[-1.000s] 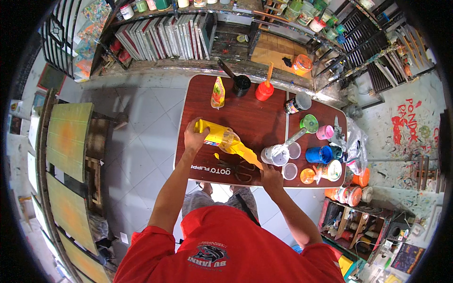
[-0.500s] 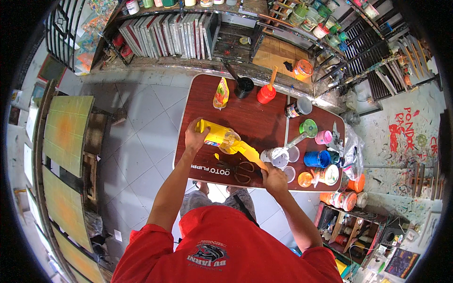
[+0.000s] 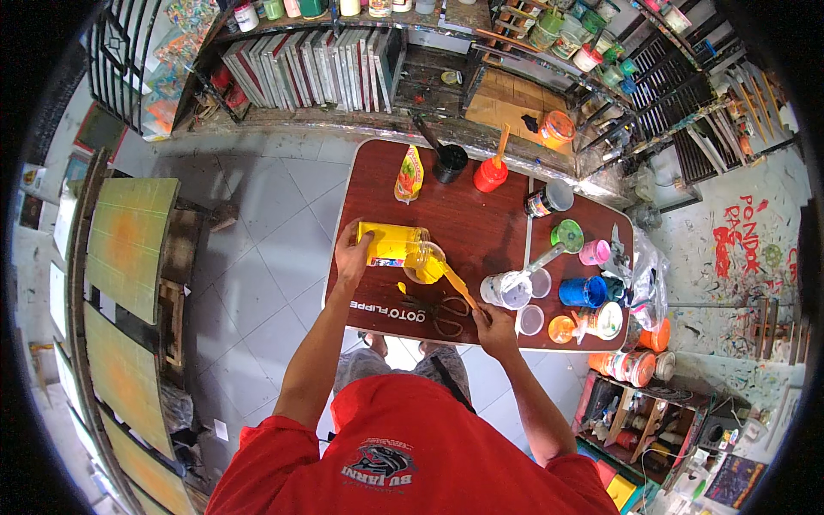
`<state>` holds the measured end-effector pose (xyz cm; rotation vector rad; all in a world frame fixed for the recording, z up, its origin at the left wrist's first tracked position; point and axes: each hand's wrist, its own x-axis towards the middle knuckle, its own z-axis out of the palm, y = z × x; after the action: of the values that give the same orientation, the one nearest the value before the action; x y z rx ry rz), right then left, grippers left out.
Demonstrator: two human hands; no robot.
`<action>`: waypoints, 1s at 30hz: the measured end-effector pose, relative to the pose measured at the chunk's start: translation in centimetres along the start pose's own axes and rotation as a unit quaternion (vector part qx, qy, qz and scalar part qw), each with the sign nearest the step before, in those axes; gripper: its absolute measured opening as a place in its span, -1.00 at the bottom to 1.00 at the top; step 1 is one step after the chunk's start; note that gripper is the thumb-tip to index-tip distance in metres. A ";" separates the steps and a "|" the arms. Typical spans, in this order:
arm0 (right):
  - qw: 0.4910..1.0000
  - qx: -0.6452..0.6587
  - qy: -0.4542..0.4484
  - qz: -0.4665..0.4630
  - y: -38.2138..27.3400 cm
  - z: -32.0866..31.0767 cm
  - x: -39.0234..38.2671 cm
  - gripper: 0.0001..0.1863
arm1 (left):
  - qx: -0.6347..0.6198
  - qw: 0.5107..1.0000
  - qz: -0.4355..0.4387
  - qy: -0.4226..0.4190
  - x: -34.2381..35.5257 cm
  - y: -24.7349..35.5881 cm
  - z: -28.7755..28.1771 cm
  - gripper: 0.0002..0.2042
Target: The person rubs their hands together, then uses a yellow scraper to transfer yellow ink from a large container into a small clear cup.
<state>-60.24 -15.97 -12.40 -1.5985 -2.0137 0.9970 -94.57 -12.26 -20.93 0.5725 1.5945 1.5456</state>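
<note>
My left hand (image 3: 351, 251) is wrapped round the base of a jar of yellow paint (image 3: 388, 241), tipped on its side above the table. At the jar's mouth is a clear plastic cup (image 3: 427, 263) with yellow in it; whether it rests on the table I cannot tell. My right hand (image 3: 495, 328) grips a yellow-coated paint spatula (image 3: 457, 284), whose far end reaches the cup's rim. Below the jar lies a small yellow blob (image 3: 401, 287). Near my right hand, a pair of scissors (image 3: 450, 317) lies on the dark red table (image 3: 481, 225).
Right of my hands stand a white tub (image 3: 506, 293) with a coated spatula across it, clear cups (image 3: 530, 320) and a blue paint pot (image 3: 584, 292). Farther back are a yellow pouch (image 3: 409, 174), a black pot (image 3: 450, 163) and a red pot (image 3: 490, 175). Screen frames (image 3: 313, 69) line a shelf.
The spatula has turned from its broad face to a narrower side, and its near end shows more orange. The jar lies more level. The whole view has shifted slightly.
</note>
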 end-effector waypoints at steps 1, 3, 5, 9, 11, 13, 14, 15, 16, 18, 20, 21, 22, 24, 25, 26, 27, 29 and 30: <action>0.999 0.025 0.013 -0.014 0.3 0.4 -0.1 -0.67 | -0.009 1.000 0.011 -0.001 0.1 -0.3 -0.4 -0.57; 0.997 0.052 -0.033 0.035 1.4 0.8 0.1 -0.66 | -0.023 1.000 0.019 -0.002 0.1 -0.5 -0.9 -0.57; 0.992 0.075 -0.067 0.078 2.7 1.3 0.3 -0.64 | -0.031 0.999 0.015 -0.001 0.0 -0.2 -1.0 -0.58; 0.973 0.154 -0.097 0.139 3.5 2.3 0.4 -0.61 | -0.017 1.000 0.022 -0.002 0.1 -0.1 -1.6 -0.57; 0.961 0.199 -0.106 0.162 3.2 2.8 0.4 -0.61 | 0.008 1.000 0.030 0.002 0.3 -0.3 -2.1 -0.56; 0.950 0.228 -0.114 0.183 3.3 3.3 0.1 -0.60 | -0.020 1.000 0.003 -0.002 0.0 0.0 -2.0 -0.54; 0.945 0.241 -0.115 0.190 3.3 3.4 -0.1 -0.57 | -0.033 0.999 -0.010 -0.004 -0.2 0.2 -2.0 -0.53; 0.940 0.253 -0.117 0.195 2.8 3.4 -0.3 -0.53 | -0.034 0.999 -0.014 0.001 -0.3 0.3 -2.2 -0.54; 0.935 0.265 -0.119 0.201 2.3 3.3 -0.4 -0.49 | -0.035 0.999 -0.017 0.005 -0.4 0.3 -2.4 -0.55; 0.929 0.288 -0.138 0.188 2.6 3.5 -0.6 -0.50 | -0.044 0.997 -0.062 -0.001 -0.9 1.2 -2.3 -0.55; 0.911 0.326 -0.150 0.204 3.1 3.4 -0.9 -0.51 | -0.056 0.987 -0.147 -0.023 -1.8 3.3 -1.3 -0.55; 0.896 0.352 -0.162 0.219 2.6 3.2 -0.9 -0.51 | -0.071 0.985 -0.158 -0.025 -1.7 3.2 -1.7 -0.55; 0.879 0.377 -0.175 0.234 2.1 3.1 -0.9 -0.52 | -0.085 0.982 -0.169 -0.027 -1.6 3.1 -2.1 -0.54; 0.864 0.405 -0.185 0.235 1.4 2.7 -0.9 -0.52 | -0.113 0.975 -0.186 -0.035 -1.5 3.0 -2.6 -0.53; 0.856 0.418 -0.189 0.236 1.2 2.5 -1.0 -0.52 | -0.127 0.972 -0.193 -0.041 -1.4 3.0 -2.7 -0.52; 0.855 0.425 -0.188 0.229 1.1 2.3 -1.0 -0.52 | -0.140 0.969 -0.199 -0.046 -1.4 3.0 -2.8 -0.51; 0.854 0.433 -0.184 0.224 1.1 2.1 -1.1 -0.52 | -0.148 0.966 -0.204 -0.054 -1.4 3.5 -2.5 -0.51; 0.856 0.433 -0.178 0.220 1.3 1.7 -1.2 -0.52 | -0.164 0.960 -0.215 -0.069 -1.6 4.6 -1.8 -0.51; 0.859 0.427 -0.181 0.219 1.0 1.5 -1.2 -0.52 | -0.172 0.960 -0.201 -0.087 -1.4 4.5 -2.2 -0.52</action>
<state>-60.21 -17.43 -14.01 -1.3979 -1.0467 2.1110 -96.49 -14.01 -16.44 0.1700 1.1827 1.3764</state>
